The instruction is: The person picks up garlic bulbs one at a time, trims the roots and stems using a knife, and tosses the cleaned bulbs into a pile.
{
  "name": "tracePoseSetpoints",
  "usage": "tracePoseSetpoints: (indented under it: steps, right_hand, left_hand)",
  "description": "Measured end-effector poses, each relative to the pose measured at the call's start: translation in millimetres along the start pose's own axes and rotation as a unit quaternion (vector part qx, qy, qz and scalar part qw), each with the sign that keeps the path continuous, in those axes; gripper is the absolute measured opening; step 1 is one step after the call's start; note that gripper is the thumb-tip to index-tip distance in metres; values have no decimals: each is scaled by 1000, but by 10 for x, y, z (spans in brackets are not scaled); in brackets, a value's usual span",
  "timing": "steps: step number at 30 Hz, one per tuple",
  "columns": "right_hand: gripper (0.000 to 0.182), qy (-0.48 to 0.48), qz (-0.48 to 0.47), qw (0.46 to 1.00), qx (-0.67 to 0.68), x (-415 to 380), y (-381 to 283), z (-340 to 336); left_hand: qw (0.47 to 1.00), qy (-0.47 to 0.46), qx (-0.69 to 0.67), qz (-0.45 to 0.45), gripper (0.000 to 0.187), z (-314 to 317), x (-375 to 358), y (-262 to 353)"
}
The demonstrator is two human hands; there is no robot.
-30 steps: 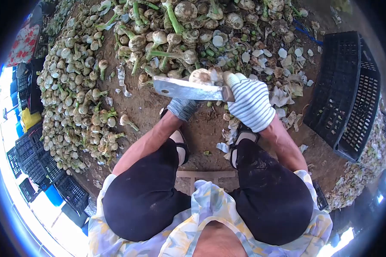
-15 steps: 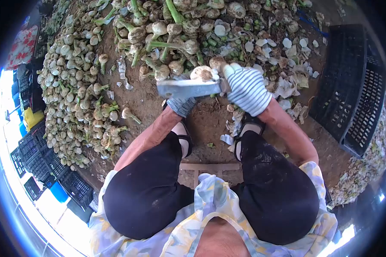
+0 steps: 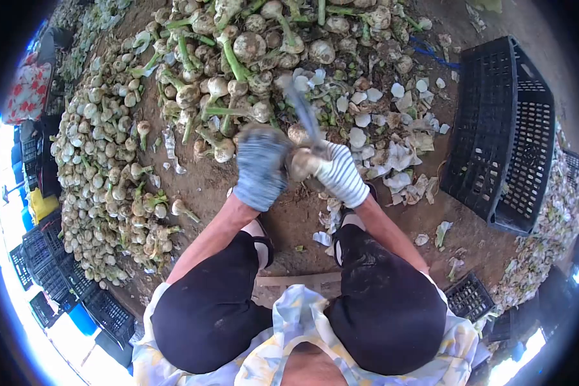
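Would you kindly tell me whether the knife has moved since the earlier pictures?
Yes: the knife has swung from crosswise to pointing forward, toward the bulb pile.

The left hand (image 3: 262,166) is wearing a streaky grey-blue knitted glove (image 3: 256,185), the right hand (image 3: 342,174) is wearing a white knitted glove (image 3: 350,181) with thin dark stripes, and a blurred metal knife blade (image 3: 300,110) is showing grey. Round cream-and-brown bulbs (image 3: 249,46), green stalks (image 3: 231,59) and papery white peels (image 3: 357,137) are showing against brown earth (image 3: 302,228), while a perforated plastic crate (image 3: 477,132) is showing black. Plain black trousers (image 3: 392,296) are contrasting with a loose cloth shirt (image 3: 296,312) patterned in white, yellow and lavender; at far left, a white cloth (image 3: 27,93) is displaying red flowers.
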State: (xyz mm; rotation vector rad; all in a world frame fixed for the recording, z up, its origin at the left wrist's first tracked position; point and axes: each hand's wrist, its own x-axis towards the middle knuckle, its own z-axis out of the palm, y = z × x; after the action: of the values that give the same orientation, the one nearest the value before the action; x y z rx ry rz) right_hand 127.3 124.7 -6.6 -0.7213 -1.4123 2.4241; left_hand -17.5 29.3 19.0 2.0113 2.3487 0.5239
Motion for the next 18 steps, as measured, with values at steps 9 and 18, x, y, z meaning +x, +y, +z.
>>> tracePoseSetpoints:
  steps: [9, 18]
  right_hand:
    - [32, 145, -11, 977, -155, 109, 266, -195]
    - [31, 50, 108, 740, -662, 261, -264, -720]
  left_hand:
    - [620, -18, -655, -431, 36, 369, -119, 34]
    - [950, 175, -168, -196, 19, -235, 9, -156]
